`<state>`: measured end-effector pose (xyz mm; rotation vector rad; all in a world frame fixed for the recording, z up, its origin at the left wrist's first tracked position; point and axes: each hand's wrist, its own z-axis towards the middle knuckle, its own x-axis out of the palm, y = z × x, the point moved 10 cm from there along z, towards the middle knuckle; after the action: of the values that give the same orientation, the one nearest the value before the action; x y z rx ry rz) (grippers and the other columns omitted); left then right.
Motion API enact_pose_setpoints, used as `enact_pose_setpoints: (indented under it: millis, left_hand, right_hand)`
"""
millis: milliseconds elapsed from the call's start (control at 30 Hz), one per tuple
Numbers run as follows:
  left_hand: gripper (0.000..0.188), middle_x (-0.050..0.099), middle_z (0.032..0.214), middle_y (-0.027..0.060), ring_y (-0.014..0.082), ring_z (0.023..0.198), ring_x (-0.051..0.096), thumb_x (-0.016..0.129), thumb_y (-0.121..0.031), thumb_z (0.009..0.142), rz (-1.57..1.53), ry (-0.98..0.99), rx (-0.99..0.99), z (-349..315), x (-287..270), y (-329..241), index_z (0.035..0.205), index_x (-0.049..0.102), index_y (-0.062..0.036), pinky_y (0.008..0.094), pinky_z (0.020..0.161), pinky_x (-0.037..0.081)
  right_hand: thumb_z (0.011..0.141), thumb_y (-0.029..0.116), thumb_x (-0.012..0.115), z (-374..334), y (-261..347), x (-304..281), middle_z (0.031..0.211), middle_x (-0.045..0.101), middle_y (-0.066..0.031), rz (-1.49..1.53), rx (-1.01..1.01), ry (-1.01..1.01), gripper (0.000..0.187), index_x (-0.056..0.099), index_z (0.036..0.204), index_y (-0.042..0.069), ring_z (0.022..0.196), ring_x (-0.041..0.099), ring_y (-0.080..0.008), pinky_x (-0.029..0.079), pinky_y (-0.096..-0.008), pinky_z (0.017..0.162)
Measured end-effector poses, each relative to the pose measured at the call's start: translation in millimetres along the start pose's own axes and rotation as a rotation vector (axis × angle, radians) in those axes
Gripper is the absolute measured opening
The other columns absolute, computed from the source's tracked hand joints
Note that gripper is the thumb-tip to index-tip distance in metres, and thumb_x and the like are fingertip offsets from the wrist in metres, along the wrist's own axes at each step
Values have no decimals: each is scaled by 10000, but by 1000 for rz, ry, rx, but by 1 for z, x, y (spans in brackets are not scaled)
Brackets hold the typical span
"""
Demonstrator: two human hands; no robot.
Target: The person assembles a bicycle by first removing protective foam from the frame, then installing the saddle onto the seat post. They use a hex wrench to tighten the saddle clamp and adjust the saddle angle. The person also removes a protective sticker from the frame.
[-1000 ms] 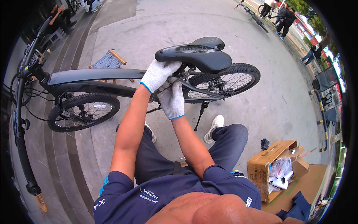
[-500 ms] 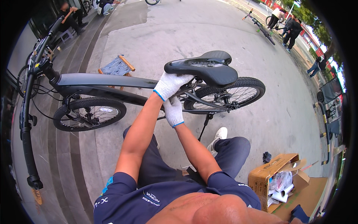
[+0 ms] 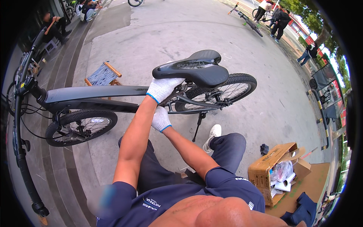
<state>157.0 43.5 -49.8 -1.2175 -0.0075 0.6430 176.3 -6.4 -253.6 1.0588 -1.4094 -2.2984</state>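
The gloved left hand (image 3: pixel 164 89) is tucked beneath the bicycle saddle (image 3: pixel 194 71), the right hand (image 3: pixel 161 119) held nearer; finger positions cannot be told.

Looks down fr. head level, v. wide fisheye, upright, unmirrored. Faces fwd over shirt (image 3: pixel 174 200) at btm edge, v. close; centres approx. on left hand (image 3: pixel 164 89), right hand (image 3: pixel 161 119) & saddle (image 3: pixel 206 75), fairly nr. Takes in steps (image 3: pixel 60 170) at L, box (image 3: pixel 261 174) lower R, ppl (image 3: pixel 280 24) far off top R. Bends straight edges twd sides.
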Motion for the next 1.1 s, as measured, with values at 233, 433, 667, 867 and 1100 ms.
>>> enact_pose_setpoints:
  millis: [233,433,667,867,1100]
  left_hand:
    - [354,820,1159,119,227,1054,765,799,-264,995,-9,20,-7,2,-2,5,1265,773,-36,400,970,607]
    - [322,824,1124,108,211,1018,760,814,-217,982,-3,-7,50,3,-3,-1,1240,775,-28,397,942,618]
    - [290,828,1147,118,239,1046,778,822,-205,976,41,1,11,2,-3,-2,1209,796,-33,406,956,615]
    - [328,829,1154,126,262,1054,780,814,-267,985,68,4,27,2,-2,0,1216,797,-36,414,982,611]
    - [334,820,1159,147,285,1083,774,810,-278,988,45,-16,25,0,-3,-1,1207,789,-26,408,980,601]
  right_hand:
    - [1043,439,591,-6,-4,-36,751,688,-329,-56,193,-28,597,700,721,-52,747,708,-525,543,-609,702]
    - [1044,432,579,-6,-27,-66,765,710,-314,-243,144,23,562,752,767,-25,762,729,-507,581,-605,737]
    - [1022,472,629,-6,-62,-107,788,741,-275,-484,170,42,501,817,833,47,774,750,-484,613,-574,750]
    - [1007,523,663,-10,-74,-135,798,754,-260,-532,186,58,521,831,887,45,788,759,-466,618,-551,775]
    - [1017,532,649,-10,-79,-162,755,739,-258,-660,237,164,567,822,846,19,740,757,-446,611,-533,732]
